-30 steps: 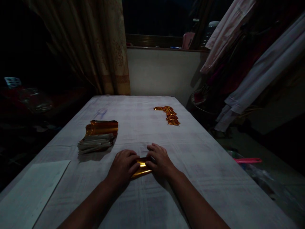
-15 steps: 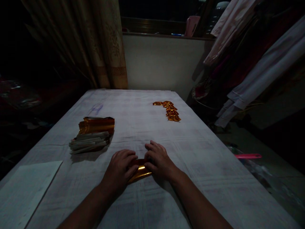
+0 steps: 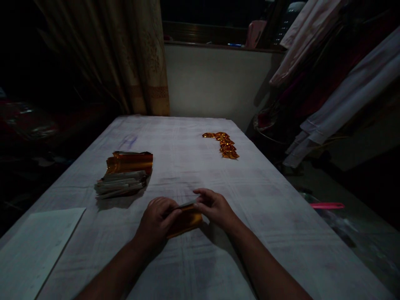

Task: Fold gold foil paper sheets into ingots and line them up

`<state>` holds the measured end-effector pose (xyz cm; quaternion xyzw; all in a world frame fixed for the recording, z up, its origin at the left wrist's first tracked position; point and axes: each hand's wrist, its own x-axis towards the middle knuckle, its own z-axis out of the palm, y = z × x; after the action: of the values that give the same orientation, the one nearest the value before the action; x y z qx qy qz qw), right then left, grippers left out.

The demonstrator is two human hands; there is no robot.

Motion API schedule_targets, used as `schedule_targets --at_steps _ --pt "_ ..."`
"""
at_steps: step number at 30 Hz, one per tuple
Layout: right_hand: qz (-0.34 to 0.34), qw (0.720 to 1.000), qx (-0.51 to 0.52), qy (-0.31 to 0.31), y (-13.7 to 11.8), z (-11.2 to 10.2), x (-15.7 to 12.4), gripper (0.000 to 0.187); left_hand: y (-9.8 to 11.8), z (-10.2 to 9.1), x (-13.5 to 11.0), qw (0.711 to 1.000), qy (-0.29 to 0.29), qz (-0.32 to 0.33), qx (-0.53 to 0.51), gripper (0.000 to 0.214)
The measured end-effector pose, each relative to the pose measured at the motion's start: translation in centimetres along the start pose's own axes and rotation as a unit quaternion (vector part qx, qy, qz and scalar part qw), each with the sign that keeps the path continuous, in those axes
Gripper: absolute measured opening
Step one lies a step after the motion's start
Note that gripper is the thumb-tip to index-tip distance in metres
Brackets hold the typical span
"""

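A sheet of shiny gold foil paper [image 3: 186, 221] is held between my hands, just over the near middle of the cloth. My left hand [image 3: 159, 218] grips its left end, thumb on the gold face and fingers behind. At the upper right corner, my right hand [image 3: 215, 208] pinches the sheet with thumb and fingers, some fingertips partly hidden. A pale strip shows along the sheet's top edge. To the left lies a stack of foil paper [image 3: 129, 162], gold sheets at the back and grey-white edges in front. Several folded gold foil pieces [image 3: 227, 143] form a bent row farther off at right.
The table wears a pale checked cloth [image 3: 175, 166]. A white sheet [image 3: 46, 237] lies at its near left. Beyond are a curtain [image 3: 143, 62] and a sill with a pink cup [image 3: 255, 33]. Clothes [image 3: 343, 100] hang at right, above a pink handle [image 3: 328, 205].
The foil paper has tilted up, so more of its gold face and a pale top edge show. My right hand's fingers have drawn into a pinch on its corner.
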<state>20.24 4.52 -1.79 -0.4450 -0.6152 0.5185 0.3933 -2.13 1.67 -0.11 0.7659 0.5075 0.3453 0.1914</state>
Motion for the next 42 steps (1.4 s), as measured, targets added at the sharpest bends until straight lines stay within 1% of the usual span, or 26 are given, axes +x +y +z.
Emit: schedule_targets --at_steps 2,5,11,14,17,19,21,23,25,28,33,37,42 --pt "0.01 1.0 0.025 -0.006 0.1 0.0 0.0 0.038 0.3 0.0 0.0 1.0 0.004 0.008 -0.008 0.021" --pt "0.011 1.0 0.022 -0.005 -0.3 0.0 0.0 0.03 0.5 0.0 -0.1 1.0 0.009 0.017 -0.016 0.02" --pt "0.018 0.999 0.027 0.003 -1.4 -0.1 -0.2 0.03 0.5 0.0 -0.1 0.999 0.018 -0.008 -0.041 0.016" --pt "0.024 0.999 0.027 0.02 -1.4 -0.3 -0.2 0.031 0.3 -0.1 -0.2 0.998 0.026 -0.049 -0.044 0.016" --pt "0.034 0.998 0.033 0.046 -1.4 -0.5 -0.2 0.033 0.0 -0.1 -0.2 0.989 0.035 -0.124 -0.072 0.021" --pt "0.038 0.997 0.041 0.058 -1.4 -0.6 -0.1 0.033 -0.1 -0.1 -0.1 0.976 0.043 -0.175 -0.126 0.025" --pt "0.039 0.996 0.049 0.065 -1.4 -0.7 0.0 0.033 -0.1 -0.1 0.0 0.958 0.048 -0.209 -0.189 0.026" --pt "0.04 0.996 0.048 0.069 -1.5 -0.8 0.0 0.032 0.0 -0.2 0.1 0.943 0.052 -0.229 -0.237 0.026" --pt "0.039 0.996 0.044 0.07 -1.5 -0.8 0.0 0.031 0.1 -0.2 0.2 0.933 0.057 -0.24 -0.263 0.026" --pt "0.035 0.996 0.041 0.07 -1.5 -0.8 0.0 0.03 0.2 -0.3 0.2 0.929 0.064 -0.245 -0.272 0.027" --pt "0.028 0.996 0.041 0.068 -1.3 -0.7 -0.1 0.033 0.0 -0.3 0.2 0.939 0.064 -0.23 -0.247 0.027" --pt "0.041 0.996 0.046 0.063 -1.2 -0.6 -0.1 0.037 0.0 -0.3 0.2 0.946 0.061 -0.217 -0.235 0.027" --pt "0.043 0.996 0.033 0.065 -1.2 -0.6 -0.1 0.037 0.0 -0.4 0.3 0.957 0.06 -0.194 -0.206 0.026"
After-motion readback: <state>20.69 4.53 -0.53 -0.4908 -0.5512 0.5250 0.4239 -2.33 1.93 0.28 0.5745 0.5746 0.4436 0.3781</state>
